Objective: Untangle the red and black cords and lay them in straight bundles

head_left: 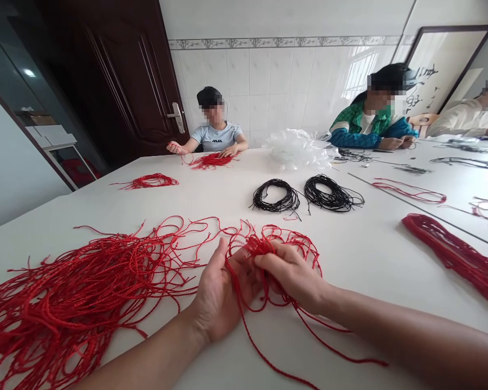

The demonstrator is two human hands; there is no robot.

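My right hand (295, 273) is closed around a bundle of thin red cords (255, 245), pinching it between thumb and fingers. Looped ends stick up above the grip, and loose strands trail down onto the white table (211, 363). Right beside it, my left hand (217, 295) is held palm up with the thumb raised and apart. Its fingers reach under the bundle and are partly hidden, while a cord crosses near the palm. To the left of my hands spreads a large tangled pile of red twisted cords (85, 287).
Two coils of black cord (275, 196) lie ahead, near a heap of clear plastic bags (299, 149). A dark red skein (451, 252) and a long thin rod (423, 208) lie right. A small red bundle (152, 181) sits far left. Several people work across the table.
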